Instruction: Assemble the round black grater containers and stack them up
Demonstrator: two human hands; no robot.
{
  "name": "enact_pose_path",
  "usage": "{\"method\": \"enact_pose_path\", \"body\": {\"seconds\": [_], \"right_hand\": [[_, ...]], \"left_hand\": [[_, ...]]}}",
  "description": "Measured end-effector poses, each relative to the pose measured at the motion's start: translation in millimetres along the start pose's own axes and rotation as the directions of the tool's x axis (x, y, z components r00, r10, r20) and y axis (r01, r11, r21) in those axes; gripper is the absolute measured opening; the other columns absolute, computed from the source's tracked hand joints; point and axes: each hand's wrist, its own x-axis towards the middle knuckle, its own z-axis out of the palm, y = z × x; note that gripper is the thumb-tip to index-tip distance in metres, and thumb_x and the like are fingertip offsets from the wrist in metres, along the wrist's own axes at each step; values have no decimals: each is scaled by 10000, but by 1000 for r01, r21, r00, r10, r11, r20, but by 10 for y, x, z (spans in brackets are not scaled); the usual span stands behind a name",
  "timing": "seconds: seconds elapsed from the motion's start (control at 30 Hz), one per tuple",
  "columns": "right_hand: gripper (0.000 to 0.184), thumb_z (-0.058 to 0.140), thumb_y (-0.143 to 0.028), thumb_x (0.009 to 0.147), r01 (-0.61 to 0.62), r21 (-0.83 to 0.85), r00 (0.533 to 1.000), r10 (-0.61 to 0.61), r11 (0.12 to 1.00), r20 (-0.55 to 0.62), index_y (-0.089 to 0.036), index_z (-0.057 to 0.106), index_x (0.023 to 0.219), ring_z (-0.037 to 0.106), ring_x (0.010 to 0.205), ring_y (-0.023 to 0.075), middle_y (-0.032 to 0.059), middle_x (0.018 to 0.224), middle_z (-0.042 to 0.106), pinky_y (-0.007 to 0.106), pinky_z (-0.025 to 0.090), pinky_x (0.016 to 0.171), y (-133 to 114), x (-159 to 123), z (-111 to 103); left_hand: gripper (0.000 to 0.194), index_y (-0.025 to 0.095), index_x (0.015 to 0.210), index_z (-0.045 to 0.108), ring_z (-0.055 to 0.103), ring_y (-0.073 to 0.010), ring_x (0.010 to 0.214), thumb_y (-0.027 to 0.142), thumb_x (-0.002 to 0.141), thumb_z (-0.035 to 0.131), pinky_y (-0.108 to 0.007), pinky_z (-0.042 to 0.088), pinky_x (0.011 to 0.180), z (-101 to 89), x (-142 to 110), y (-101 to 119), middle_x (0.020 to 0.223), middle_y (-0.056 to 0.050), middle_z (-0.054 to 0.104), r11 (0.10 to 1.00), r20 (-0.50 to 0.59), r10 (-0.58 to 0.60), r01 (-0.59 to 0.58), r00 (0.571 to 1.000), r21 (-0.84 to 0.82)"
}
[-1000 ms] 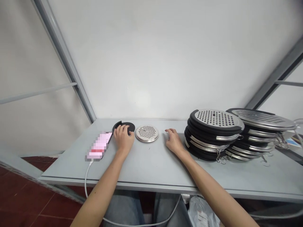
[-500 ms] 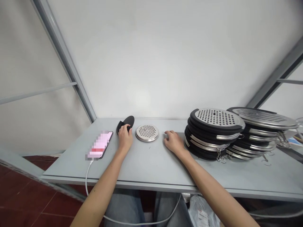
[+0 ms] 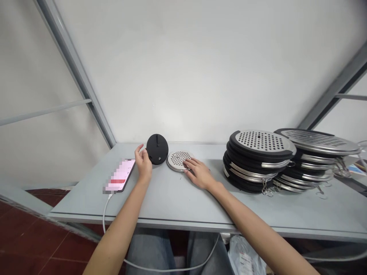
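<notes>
A black stand with a round, disc-shaped base (image 3: 157, 149) is tipped up so the flat face of the disc shows. My left hand (image 3: 143, 163) holds it from its left side, thumb and fingers curled; the part inside the grip is hidden. Just to the right, a round metal plate (image 3: 176, 159) with many small holes lies flat on the table. Fingers outstretched, my right hand (image 3: 198, 172) rests on the plate's right side.
A phone (image 3: 122, 175) with a white cable (image 3: 104, 217) lies at the left of the grey table (image 3: 172, 206). To the right stand two stacks of black-rimmed perforated lids, a nearer one (image 3: 259, 164) and a farther one (image 3: 312, 160), with metal rings hanging off. Behind is a white wall (image 3: 186, 76).
My left hand has turned the black stand up, its base disc now facing me. My right hand has moved left from the bare table onto the metal plate, which sits slightly farther right.
</notes>
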Motion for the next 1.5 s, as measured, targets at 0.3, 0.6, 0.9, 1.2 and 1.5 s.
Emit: {"method": "enact_pose_path", "body": {"seconds": [0.3, 0.6, 0.9, 1.2, 1.5], "right_hand": [[522, 406, -419, 923, -404, -15, 899, 394, 915, -191, -72, 479, 1306, 425, 1268, 319, 200, 1245, 585, 436, 346, 1035, 161, 38, 38], [692, 632, -326, 736, -496, 411, 821, 567, 765, -65, -112, 384, 1346, 596, 1094, 257, 178, 1226, 605, 399, 447, 949, 322, 115, 90], [813, 639, -233, 639, -341, 824, 713, 696, 452, -86, -208, 293, 1374, 638, 1011, 230, 153, 1291, 528, 356, 562, 755, 322, 157, 34], [624, 619, -208, 648, -318, 905, 592, 805, 282, -43, -188, 474, 1255, 655, 994, 257, 158, 1312, 534, 321, 590, 680, 337, 154, 7], [548, 593, -251, 716, -268, 909, 599, 795, 318, -101, -206, 481, 1250, 639, 1053, 244, 143, 1348, 517, 336, 587, 763, 355, 161, 26]], "left_hand": [[305, 199, 1198, 516, 601, -194, 1001, 343, 947, 420, -321, 465, 906, -6, -112, 169, 1053, -86, 626, 932, 200, 293, -326, 935, 159], [256, 235, 1079, 623, 541, -212, 1155, 242, 940, 408, -392, 381, 1016, 13, -173, 116, 1119, -43, 668, 736, 626, 332, -609, 706, 296], [289, 202, 1122, 598, 565, -251, 1128, 188, 901, 413, -433, 421, 981, -4, -145, 21, 1140, -88, 655, 714, 581, 255, -556, 773, 425], [497, 195, 1298, 470, 628, -262, 1027, 122, 809, 522, -468, 417, 998, -18, -166, -40, 1007, -71, 705, 733, 668, 113, -516, 735, 444], [445, 204, 1263, 525, 538, -244, 1211, 371, 851, 558, -411, 416, 1057, -10, -328, 183, 1280, -98, 593, 808, 761, 214, -549, 612, 215]]}}
